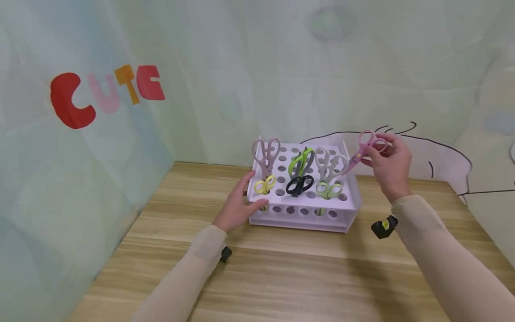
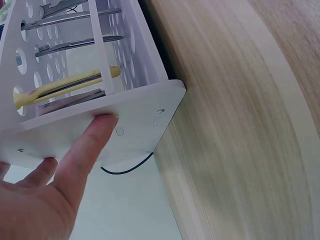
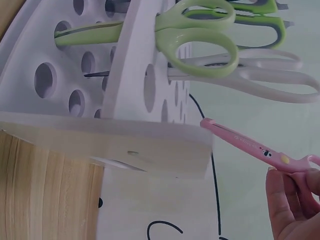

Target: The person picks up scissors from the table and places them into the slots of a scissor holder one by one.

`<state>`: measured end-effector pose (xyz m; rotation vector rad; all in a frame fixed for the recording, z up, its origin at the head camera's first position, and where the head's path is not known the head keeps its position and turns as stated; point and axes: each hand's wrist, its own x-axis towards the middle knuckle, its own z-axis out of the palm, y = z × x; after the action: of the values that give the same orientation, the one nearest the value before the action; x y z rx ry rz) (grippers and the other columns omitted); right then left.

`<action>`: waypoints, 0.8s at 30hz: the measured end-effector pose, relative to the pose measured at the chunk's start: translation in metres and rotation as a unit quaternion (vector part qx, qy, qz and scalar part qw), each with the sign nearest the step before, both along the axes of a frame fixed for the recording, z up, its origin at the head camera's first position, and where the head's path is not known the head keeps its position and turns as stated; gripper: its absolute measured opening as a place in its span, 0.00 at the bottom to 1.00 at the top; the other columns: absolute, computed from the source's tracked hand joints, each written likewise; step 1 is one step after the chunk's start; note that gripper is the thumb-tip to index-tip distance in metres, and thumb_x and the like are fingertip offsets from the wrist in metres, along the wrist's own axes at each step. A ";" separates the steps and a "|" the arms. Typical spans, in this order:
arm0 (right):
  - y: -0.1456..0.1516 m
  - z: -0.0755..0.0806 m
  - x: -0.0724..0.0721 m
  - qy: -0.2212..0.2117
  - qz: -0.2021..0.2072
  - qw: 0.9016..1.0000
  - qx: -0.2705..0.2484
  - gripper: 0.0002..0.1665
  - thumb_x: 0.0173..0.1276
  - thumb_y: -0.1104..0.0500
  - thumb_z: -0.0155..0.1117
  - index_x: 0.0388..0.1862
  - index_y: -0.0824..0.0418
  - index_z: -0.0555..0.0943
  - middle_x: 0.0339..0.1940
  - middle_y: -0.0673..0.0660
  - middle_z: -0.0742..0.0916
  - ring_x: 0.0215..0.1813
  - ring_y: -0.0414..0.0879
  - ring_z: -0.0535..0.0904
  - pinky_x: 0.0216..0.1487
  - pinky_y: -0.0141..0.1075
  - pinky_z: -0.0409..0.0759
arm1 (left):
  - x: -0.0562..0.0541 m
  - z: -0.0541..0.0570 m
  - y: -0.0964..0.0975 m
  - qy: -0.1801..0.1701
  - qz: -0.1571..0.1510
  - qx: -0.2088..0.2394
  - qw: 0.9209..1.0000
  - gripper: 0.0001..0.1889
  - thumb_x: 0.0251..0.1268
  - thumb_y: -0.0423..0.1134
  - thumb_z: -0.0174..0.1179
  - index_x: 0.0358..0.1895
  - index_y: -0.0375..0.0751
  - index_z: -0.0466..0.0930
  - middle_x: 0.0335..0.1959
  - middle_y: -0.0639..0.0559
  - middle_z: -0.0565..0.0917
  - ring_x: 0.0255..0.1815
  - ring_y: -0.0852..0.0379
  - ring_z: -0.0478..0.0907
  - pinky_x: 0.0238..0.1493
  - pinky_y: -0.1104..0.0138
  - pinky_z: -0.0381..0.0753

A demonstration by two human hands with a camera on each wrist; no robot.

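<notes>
My right hand [image 1: 392, 165] pinches pink scissors [image 1: 356, 157] by the handle loops, blades slanting down to the left. Their tip is above the right side of a white rack [image 1: 297, 204] with round holes. Against the rack's left side rests my left hand [image 1: 235, 209], thumb at the front corner; the left wrist view shows its index finger [image 2: 90, 142] pressed on the side panel. Upright in the holes stand mauve scissors [image 1: 266, 167], yellow scissors [image 1: 264, 189], green-and-grey scissors [image 1: 297, 164], black scissors [image 1: 299, 184], pale grey scissors [image 1: 325, 174] and light green scissors [image 3: 195, 50].
The rack stands toward the back of a wooden table [image 1: 281, 277]. Behind the table hangs a pale cloth backdrop [image 1: 225, 80] with black line drawing at the right. Coloured letters [image 1: 72, 100] decorate it at the left.
</notes>
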<state>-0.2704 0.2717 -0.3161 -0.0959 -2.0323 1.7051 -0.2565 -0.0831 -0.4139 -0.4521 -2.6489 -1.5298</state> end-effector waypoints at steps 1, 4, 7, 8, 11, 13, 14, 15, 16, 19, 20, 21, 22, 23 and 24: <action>-0.001 -0.001 -0.002 0.003 0.001 1.000 0.010 0.24 0.67 0.64 0.67 0.62 0.64 0.74 0.40 0.58 0.80 0.37 0.41 0.84 0.39 0.32 0.84 | 0.000 0.000 0.000 0.001 0.001 -0.001 1.000 0.46 0.60 0.48 0.71 0.78 0.57 0.52 0.78 0.51 0.56 0.65 0.40 0.69 0.64 0.49 0.71; -0.005 -0.005 -0.006 0.011 0.008 0.999 0.035 0.24 0.68 0.64 0.66 0.61 0.65 0.74 0.40 0.57 0.80 0.38 0.42 0.83 0.39 0.31 0.84 | 0.002 0.001 -0.001 0.004 0.003 -0.004 1.000 0.46 0.60 0.49 0.71 0.78 0.57 0.53 0.78 0.51 0.56 0.65 0.40 0.69 0.64 0.48 0.71; -0.009 -0.009 -0.009 0.017 0.008 0.999 0.051 0.22 0.69 0.66 0.65 0.61 0.65 0.74 0.39 0.57 0.80 0.38 0.42 0.82 0.39 0.31 0.84 | 0.002 0.001 0.000 0.005 0.002 -0.005 1.000 0.47 0.60 0.49 0.71 0.78 0.58 0.52 0.78 0.51 0.56 0.66 0.40 0.69 0.65 0.47 0.70; -0.010 -0.010 -0.010 0.020 0.006 0.998 0.055 0.22 0.69 0.66 0.65 0.60 0.66 0.74 0.39 0.56 0.80 0.38 0.42 0.81 0.39 0.30 0.84 | 0.003 0.001 0.000 0.004 0.001 -0.006 1.000 0.47 0.60 0.50 0.71 0.78 0.58 0.52 0.78 0.51 0.55 0.66 0.40 0.69 0.65 0.47 0.69; -0.013 -0.012 -0.013 0.024 0.001 0.998 0.060 0.21 0.69 0.68 0.64 0.60 0.67 0.74 0.39 0.58 0.80 0.37 0.43 0.81 0.39 0.30 0.84 | 0.002 0.001 0.000 0.002 -0.001 -0.004 1.000 0.47 0.60 0.50 0.71 0.79 0.58 0.52 0.78 0.51 0.55 0.67 0.41 0.68 0.65 0.47 0.69; -0.014 -0.012 -0.015 0.021 -0.002 0.997 0.072 0.21 0.69 0.68 0.63 0.60 0.67 0.74 0.40 0.59 0.80 0.38 0.44 0.80 0.40 0.29 0.84 | 0.002 0.000 0.000 0.002 0.000 -0.001 1.000 0.47 0.60 0.50 0.71 0.79 0.58 0.52 0.78 0.50 0.56 0.67 0.41 0.68 0.65 0.47 0.69; -0.015 -0.013 -0.016 0.019 -0.002 0.997 0.078 0.20 0.70 0.69 0.63 0.60 0.68 0.74 0.41 0.60 0.81 0.38 0.45 0.80 0.40 0.29 0.84 | 0.002 0.000 0.000 0.002 0.001 0.000 1.000 0.47 0.60 0.49 0.71 0.79 0.58 0.52 0.78 0.50 0.56 0.67 0.41 0.68 0.65 0.47 0.69; -0.015 -0.013 -0.016 0.014 -0.001 0.996 0.087 0.21 0.70 0.68 0.62 0.61 0.68 0.74 0.42 0.60 0.80 0.39 0.46 0.79 0.41 0.29 0.84 | 0.002 0.000 -0.001 0.002 0.001 0.001 1.000 0.47 0.60 0.49 0.71 0.79 0.58 0.52 0.78 0.50 0.56 0.67 0.41 0.68 0.65 0.47 0.69; -0.016 -0.013 -0.016 0.009 -0.001 0.995 0.095 0.21 0.71 0.68 0.62 0.61 0.67 0.73 0.43 0.61 0.80 0.40 0.47 0.79 0.41 0.29 0.84 | 0.002 0.000 -0.001 0.002 0.002 0.000 1.000 0.47 0.60 0.49 0.71 0.79 0.58 0.52 0.78 0.50 0.56 0.66 0.41 0.68 0.65 0.47 0.69; -0.016 -0.015 -0.016 -0.004 0.001 0.993 0.117 0.21 0.72 0.68 0.59 0.62 0.67 0.72 0.44 0.62 0.80 0.42 0.47 0.78 0.44 0.29 0.83 | 0.003 0.000 0.000 0.000 0.000 0.000 1.000 0.47 0.60 0.50 0.71 0.79 0.58 0.51 0.78 0.50 0.55 0.66 0.41 0.68 0.66 0.47 0.68; -0.017 -0.016 -0.016 -0.006 0.000 0.993 0.121 0.21 0.72 0.68 0.59 0.63 0.67 0.72 0.45 0.62 0.80 0.43 0.46 0.77 0.44 0.29 0.83 | 0.004 0.000 0.000 0.001 0.000 -0.001 1.000 0.47 0.60 0.49 0.71 0.79 0.57 0.52 0.78 0.50 0.55 0.66 0.41 0.69 0.66 0.47 0.68; -0.017 -0.016 -0.016 -0.007 0.000 0.992 0.122 0.21 0.72 0.69 0.59 0.63 0.68 0.72 0.45 0.63 0.80 0.43 0.46 0.77 0.44 0.29 0.83 | 0.004 0.000 0.000 0.002 0.000 -0.001 1.000 0.47 0.60 0.49 0.71 0.79 0.57 0.52 0.78 0.50 0.55 0.66 0.41 0.69 0.66 0.47 0.69; -0.017 -0.017 -0.016 -0.008 0.000 0.992 0.124 0.21 0.72 0.69 0.58 0.62 0.69 0.72 0.45 0.63 0.80 0.42 0.45 0.77 0.44 0.28 0.83 | 0.004 0.000 0.000 0.004 -0.001 -0.001 1.000 0.47 0.60 0.49 0.71 0.79 0.57 0.52 0.78 0.50 0.56 0.66 0.41 0.69 0.66 0.47 0.69; -0.017 -0.017 -0.016 -0.009 -0.002 0.991 0.131 0.21 0.72 0.70 0.58 0.62 0.69 0.72 0.46 0.64 0.81 0.42 0.44 0.77 0.43 0.27 0.82 | 0.004 0.000 0.000 0.007 -0.003 0.001 1.000 0.47 0.60 0.49 0.71 0.79 0.56 0.52 0.78 0.50 0.56 0.66 0.41 0.69 0.65 0.48 0.69; -0.017 -0.018 -0.017 -0.009 -0.003 0.990 0.137 0.20 0.72 0.70 0.58 0.62 0.70 0.72 0.46 0.64 0.81 0.42 0.44 0.76 0.43 0.26 0.82 | 0.004 0.000 0.000 0.010 -0.003 0.003 1.000 0.46 0.60 0.48 0.71 0.78 0.56 0.52 0.77 0.49 0.57 0.66 0.40 0.69 0.65 0.48 0.70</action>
<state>-0.2874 0.2546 -0.3342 -0.0257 -2.2561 1.4089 -0.2525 -0.0830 -0.4141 -0.4738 -2.6293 -1.5261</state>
